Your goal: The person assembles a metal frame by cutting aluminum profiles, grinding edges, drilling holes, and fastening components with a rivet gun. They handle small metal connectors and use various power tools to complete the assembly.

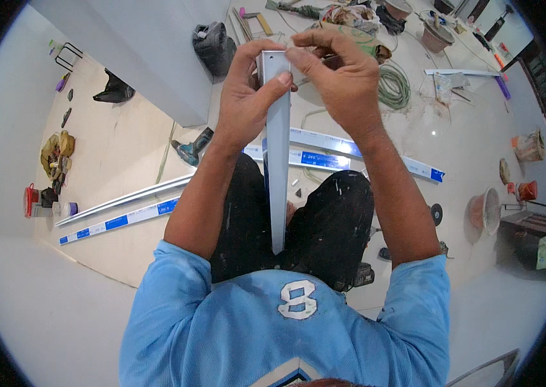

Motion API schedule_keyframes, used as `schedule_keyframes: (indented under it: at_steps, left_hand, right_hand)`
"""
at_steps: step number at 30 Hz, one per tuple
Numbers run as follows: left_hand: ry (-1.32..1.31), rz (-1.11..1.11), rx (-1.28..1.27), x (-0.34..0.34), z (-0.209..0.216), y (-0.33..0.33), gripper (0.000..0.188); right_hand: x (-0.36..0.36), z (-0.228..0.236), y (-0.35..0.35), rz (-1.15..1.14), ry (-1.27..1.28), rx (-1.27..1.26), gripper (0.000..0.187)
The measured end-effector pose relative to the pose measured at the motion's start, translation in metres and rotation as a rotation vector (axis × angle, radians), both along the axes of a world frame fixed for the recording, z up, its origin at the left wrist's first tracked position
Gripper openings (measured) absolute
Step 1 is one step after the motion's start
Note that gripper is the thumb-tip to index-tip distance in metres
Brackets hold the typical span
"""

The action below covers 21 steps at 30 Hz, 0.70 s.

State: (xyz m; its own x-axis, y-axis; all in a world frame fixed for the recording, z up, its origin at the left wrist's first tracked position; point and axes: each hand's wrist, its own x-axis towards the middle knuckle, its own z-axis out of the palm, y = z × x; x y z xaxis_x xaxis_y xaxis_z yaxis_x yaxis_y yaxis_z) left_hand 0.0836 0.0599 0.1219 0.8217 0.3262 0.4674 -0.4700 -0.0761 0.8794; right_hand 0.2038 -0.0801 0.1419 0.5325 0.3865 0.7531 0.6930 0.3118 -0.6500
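A long white metal profile [277, 161] stands between my knees, its squared upper end raised in front of me. A small dark hole shows near that end. My left hand [246, 97] is wrapped round the profile just below its top, with the thumb lying across the front face. At the upper right corner, my right hand [344, 80] has its thumb and fingers drawn together in a pinch. Whatever sits between those fingertips, if anything, is too small to make out.
More white profiles with blue labels lie on the tiled floor, some at the left [118, 221] and others ahead [318, 158]. Beyond are a blue-grey angle grinder [193, 147], a coiled green hose [394, 86] and a bucket [437, 35]. A wall column [150, 58] rises at the left.
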Motion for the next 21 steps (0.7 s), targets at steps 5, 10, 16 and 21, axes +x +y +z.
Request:
schedule_keyframes:
  at_steps: [5, 10, 16, 21]
  left_hand:
    - [0.023, 0.056, 0.062, 0.004, -0.011, 0.006, 0.044]
    - [0.024, 0.016, 0.058, 0.008, -0.013, 0.009, 0.045]
    - [-0.057, 0.040, 0.123, 0.014, -0.012, 0.013, 0.042]
    - [-0.029, 0.058, 0.239, -0.019, 0.061, 0.070, 0.047]
  right_hand:
    - [0.004, -0.009, -0.018, -0.063, 0.012, -0.001, 0.018]
    - [-0.008, -0.006, -0.029, -0.065, 0.120, -0.141, 0.032]
    - [0.000, -0.034, -0.088, -0.202, 0.051, 0.012, 0.020]
    - [0.003, -0.113, -0.254, -0.638, 0.420, -0.142, 0.021]
